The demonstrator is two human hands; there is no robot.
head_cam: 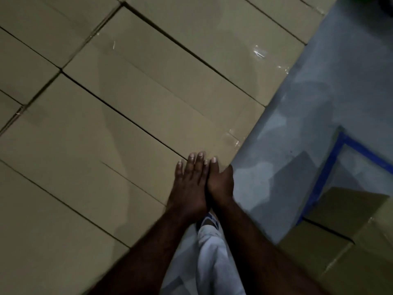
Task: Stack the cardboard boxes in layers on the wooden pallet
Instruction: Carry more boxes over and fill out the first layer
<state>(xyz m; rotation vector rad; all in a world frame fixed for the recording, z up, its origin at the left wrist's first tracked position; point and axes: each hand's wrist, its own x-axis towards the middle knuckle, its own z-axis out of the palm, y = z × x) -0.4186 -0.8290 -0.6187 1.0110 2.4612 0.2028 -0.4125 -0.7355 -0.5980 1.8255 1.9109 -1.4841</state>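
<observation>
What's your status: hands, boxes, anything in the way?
Left hand flat on near corner of the boxes, fingers straight. Right hand beside it at the edge, grip unclear. Loose box on floor, right side.

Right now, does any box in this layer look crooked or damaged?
Nothing stands out. The boxes lie side by side with straight, parallel seams, and their ends line up along the open side. Only the clear tape on one end looks slightly wrinkled.
</observation>
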